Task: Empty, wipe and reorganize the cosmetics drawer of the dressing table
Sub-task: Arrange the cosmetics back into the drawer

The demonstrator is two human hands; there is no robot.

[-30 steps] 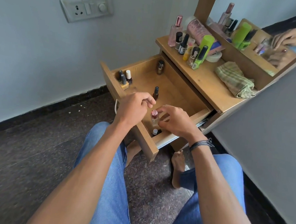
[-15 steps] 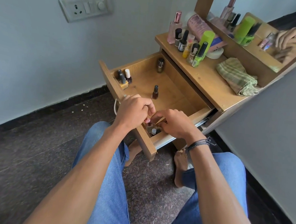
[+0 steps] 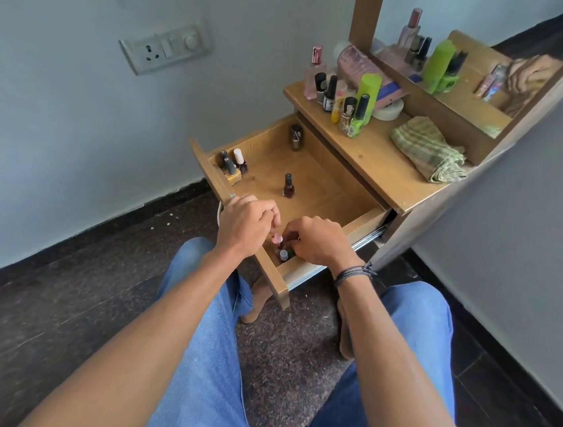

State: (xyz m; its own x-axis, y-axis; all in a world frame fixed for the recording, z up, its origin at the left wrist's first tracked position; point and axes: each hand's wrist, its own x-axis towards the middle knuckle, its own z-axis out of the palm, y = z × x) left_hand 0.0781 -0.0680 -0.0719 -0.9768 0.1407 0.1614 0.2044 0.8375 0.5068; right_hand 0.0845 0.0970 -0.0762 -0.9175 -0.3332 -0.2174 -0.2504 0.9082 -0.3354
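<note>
The wooden drawer (image 3: 314,182) of the dressing table is pulled out. Both my hands are at its near right corner. My left hand (image 3: 248,224) rests over the drawer front, its curled fingertips on the cap of a pink-capped bottle (image 3: 277,239). My right hand (image 3: 318,241) curls its fingers round the same bottle from the other side. A white-capped bottle (image 3: 283,255) stands just in front of it in the corner. A dark nail polish bottle (image 3: 288,186) stands alone mid-drawer. Three small bottles (image 3: 233,166) are grouped in the left front corner. One dark bottle (image 3: 296,138) is at the back.
On the tabletop (image 3: 374,160) stand several cosmetic bottles (image 3: 349,106), and a folded green cloth (image 3: 429,150) lies below the mirror (image 3: 462,31). A wall socket (image 3: 167,47) is at the left. My knees in blue jeans are close under the drawer front.
Both hands have moved down with the pink-capped bottle from above the drawer's middle into its near right corner, beside the white-capped bottle.
</note>
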